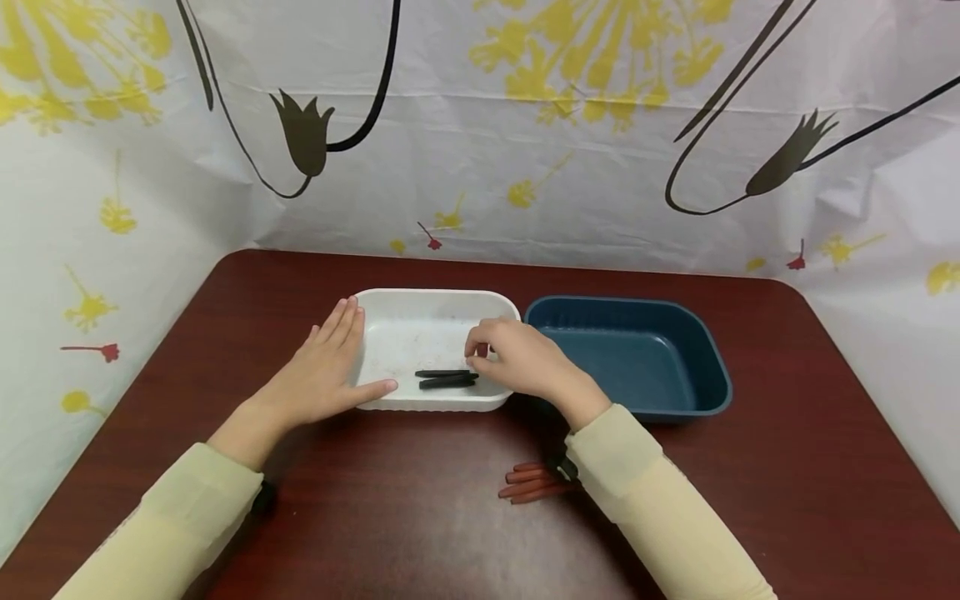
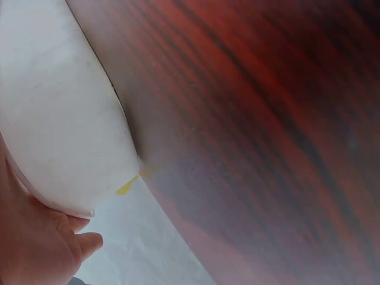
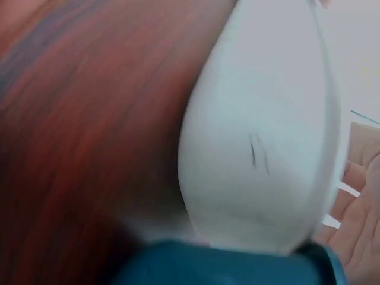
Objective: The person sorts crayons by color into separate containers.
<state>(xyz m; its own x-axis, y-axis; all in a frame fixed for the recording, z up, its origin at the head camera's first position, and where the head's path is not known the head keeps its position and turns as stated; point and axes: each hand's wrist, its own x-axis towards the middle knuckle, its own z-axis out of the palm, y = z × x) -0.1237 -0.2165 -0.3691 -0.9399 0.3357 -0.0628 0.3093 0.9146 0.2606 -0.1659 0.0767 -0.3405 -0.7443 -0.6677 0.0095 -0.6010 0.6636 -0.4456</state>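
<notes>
A white tray (image 1: 438, 310) sits mid-table with two black crayons (image 1: 447, 379) lying flat near its front wall. My left hand (image 1: 330, 367) lies flat with straight fingers against the tray's left side; in the left wrist view the palm (image 2: 35, 249) touches the tray's outer wall (image 2: 59, 119). My right hand (image 1: 474, 357) reaches into the tray's right part. Its curled thumb and forefinger pinch the right end of a black crayon. In the right wrist view only the blurred white tray (image 3: 261, 148) and part of the hand (image 3: 362, 225) show.
A dark blue tray (image 1: 705, 358) stands right of the white one, touching it, with nothing in it. Several brown-red crayons (image 1: 532, 485) lie on the dark red table (image 1: 375, 517) by my right sleeve. A flowered curtain closes the back and sides.
</notes>
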